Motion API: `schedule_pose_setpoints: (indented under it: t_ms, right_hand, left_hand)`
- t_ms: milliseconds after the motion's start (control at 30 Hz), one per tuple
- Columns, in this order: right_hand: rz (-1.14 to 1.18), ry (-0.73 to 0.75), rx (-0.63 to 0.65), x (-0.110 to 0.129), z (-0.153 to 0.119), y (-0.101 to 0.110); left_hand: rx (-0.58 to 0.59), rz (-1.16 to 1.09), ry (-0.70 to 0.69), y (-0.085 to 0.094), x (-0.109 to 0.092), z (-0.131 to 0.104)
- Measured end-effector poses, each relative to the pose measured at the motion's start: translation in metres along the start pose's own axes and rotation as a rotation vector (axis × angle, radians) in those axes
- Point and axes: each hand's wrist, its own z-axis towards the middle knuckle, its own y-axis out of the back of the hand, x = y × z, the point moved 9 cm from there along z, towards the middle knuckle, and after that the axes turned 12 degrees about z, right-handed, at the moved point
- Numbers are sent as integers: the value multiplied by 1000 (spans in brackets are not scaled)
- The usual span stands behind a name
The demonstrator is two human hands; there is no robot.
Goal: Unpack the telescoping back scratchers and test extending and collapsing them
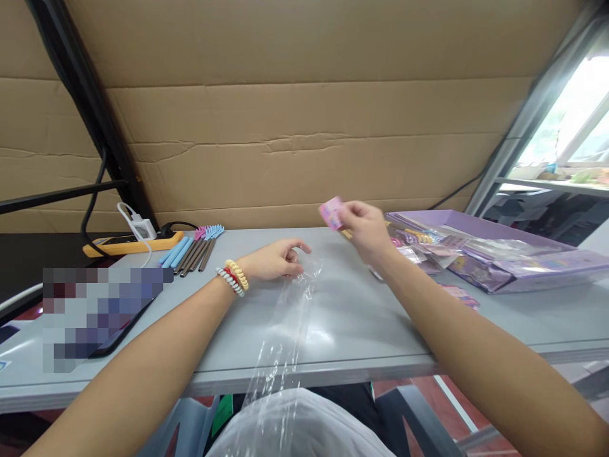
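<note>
Clear plastic wrap (290,317) runs from my left hand (278,260) down over the table's front edge onto my lap. The fingers of my left hand are curled round its upper end. Coloured coil bands circle that wrist. Raised above the table, my right hand (364,228) pinches a small pink and purple card (332,213) between thumb and fingers. Just right of that hand lie small packaged items (419,254), partly hidden behind my forearm.
An open purple box (523,266) with packets stands at the right. Blue and brown sticks (193,254) with pink and blue tops lie at the left, near an orange power strip (128,246) and a partly blurred tablet (124,327). Cardboard (304,114) rises behind the table.
</note>
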Motion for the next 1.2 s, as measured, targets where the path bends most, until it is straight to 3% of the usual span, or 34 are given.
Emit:
schedule_pose_setpoints:
  t_ms: [100, 167, 267, 400, 500, 600, 800, 900, 967, 1100, 1200]
  right_hand:
    - [64, 89, -321, 10, 9, 48]
    - [24, 154, -381, 19, 11, 62]
    - [-55, 250, -295, 41, 8, 59]
    - [-118, 282, -39, 78, -7, 47]
    - [-159, 231, 59, 92, -21, 64]
    - [-339, 88, 119, 76, -35, 98]
    - [-755, -207, 338, 2, -72, 157]
    - [-901, -300, 315, -22, -83, 177]
    - [-1025, -290, 225, -25, -84, 186]
    - [-1337, -198, -6, -6, -86, 182]
    - [-1403, -90, -35, 14, -87, 144]
  left_hand:
    - [-27, 62, 65, 3, 13, -1]
    - [-67, 74, 79, 7, 17, -1]
    - [-106, 97, 62, 13, 16, -3]
    - [-87, 223, 52, 12, 15, -2]
    - [-97, 318, 45, 12, 16, 0]
    - [-155, 360, 33, 16, 14, 1]
    - [-240, 296, 42, 21, 7, 1]
    - [-320, 164, 53, 26, 6, 0]
    - [-347, 37, 36, 29, 5, 0]
    - [-357, -116, 29, 29, 2, -2]
    - [-324, -146, 13, 25, 1, -2]
